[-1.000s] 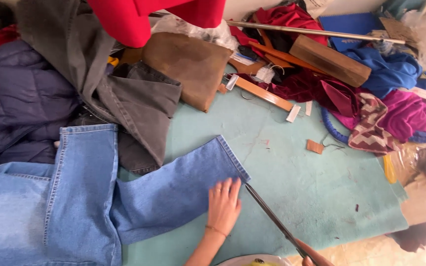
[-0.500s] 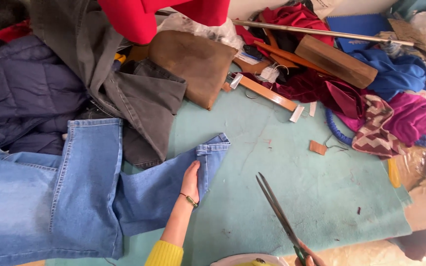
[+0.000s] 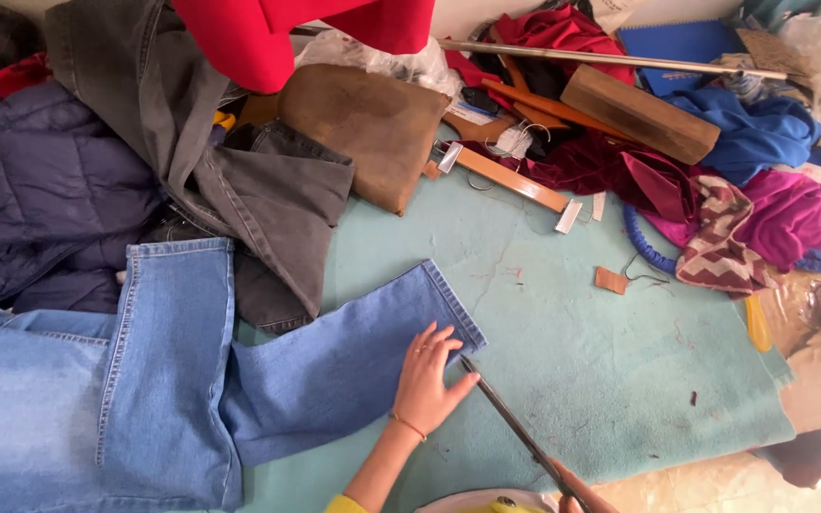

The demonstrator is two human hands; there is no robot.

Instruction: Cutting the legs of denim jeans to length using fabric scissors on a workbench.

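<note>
Light blue jeans (image 3: 144, 380) lie spread flat on a teal-covered table (image 3: 572, 342), one leg reaching right to its hem. My left hand (image 3: 429, 380) presses flat on that leg close to the hem, fingers spread. Long dark scissors (image 3: 515, 427) run diagonally from the bottom edge up to the hem, their tips right beside my left fingers. My right hand (image 3: 577, 494) grips the scissor handles at the bottom edge and is mostly out of frame.
Dark grey trousers (image 3: 258, 190) and a navy quilted jacket (image 3: 40, 199) are piled at the left. A brown leather piece (image 3: 363, 123), wooden hangers (image 3: 515, 180), a wooden block (image 3: 639, 114), a metal rod (image 3: 610, 59) and coloured fabrics (image 3: 762, 209) crowd the back and right.
My left hand slid right along the jeans leg towards the hem. The scissors came back in, their tips now at the hem beside my fingers.
</note>
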